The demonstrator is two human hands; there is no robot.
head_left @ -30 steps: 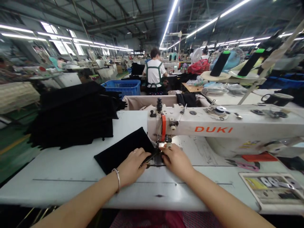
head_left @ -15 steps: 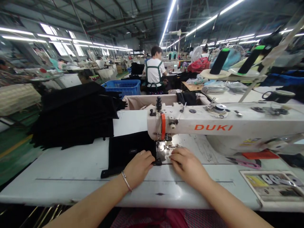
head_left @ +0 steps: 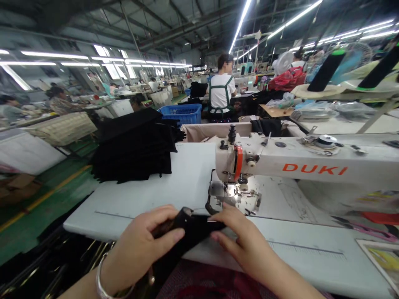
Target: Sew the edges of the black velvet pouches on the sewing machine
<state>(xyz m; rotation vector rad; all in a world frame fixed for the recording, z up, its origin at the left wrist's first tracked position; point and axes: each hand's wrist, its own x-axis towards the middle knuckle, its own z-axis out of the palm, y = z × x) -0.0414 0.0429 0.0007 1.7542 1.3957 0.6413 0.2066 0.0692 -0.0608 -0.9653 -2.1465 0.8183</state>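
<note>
A black fabric piece is stretched between my two hands at the front edge of the sewing table, its lower part hanging toward my lap. My left hand, with a bracelet at the wrist, grips the folded left end, thumb on top. At the right end, my right hand has the edge between thumb and fingers. Just beyond stands the white sewing machine; its presser foot is apart from the fabric. A thin thread seems to run from the fabric toward the needle area.
A stack of black fabric pieces lies on the table's left. Behind are a blue basket and a seated co-worker. Scissors and a parts tray sit at the right. Thread cones stand at the back right.
The black fabric has come out from beside the presser foot toward me and is now lifted in both hands. Both hands moved nearer my body, and the view turned left.
</note>
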